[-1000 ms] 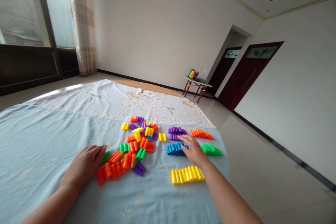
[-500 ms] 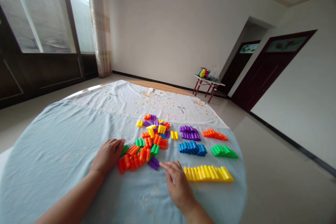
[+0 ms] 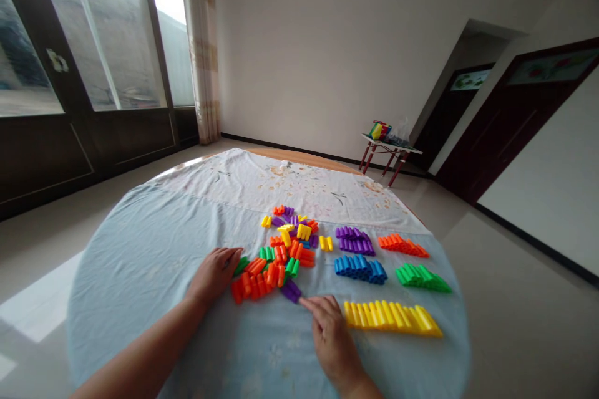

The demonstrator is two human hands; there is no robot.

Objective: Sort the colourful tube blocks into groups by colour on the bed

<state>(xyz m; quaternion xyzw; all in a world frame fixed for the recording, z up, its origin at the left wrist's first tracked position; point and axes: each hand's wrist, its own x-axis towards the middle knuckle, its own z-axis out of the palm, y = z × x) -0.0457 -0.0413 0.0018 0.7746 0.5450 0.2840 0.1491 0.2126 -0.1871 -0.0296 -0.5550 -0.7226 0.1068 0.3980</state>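
A mixed heap of colored plastic pieces, with an orange piece [image 3: 256, 287] at its front, lies mid-table. My left hand [image 3: 218, 271] rests at the heap's left edge, fingertips by a green piece [image 3: 241, 265], fingers loosely spread. My right hand [image 3: 327, 324] has its index finger reaching to a purple piece [image 3: 291, 291] at the heap's front; its other fingers are bent. Beside my right hand runs a row of yellow pieces [image 3: 393, 317]. Farther back are sorted groups of blue [image 3: 360, 268], purple [image 3: 354, 241], orange [image 3: 403, 245] and green pieces [image 3: 422, 277].
The round table has a light blue cloth [image 3: 140, 249] and a white floral cloth [image 3: 262, 177] at its far side. A small side table [image 3: 390, 144] with a colorful bag [image 3: 379, 131] stands by the far wall. Glass doors are at the left.
The camera view has turned slightly left, so everything appears shifted right. Both hands stay at about the same places beside the heap; the purple piece is still at my right fingertip.
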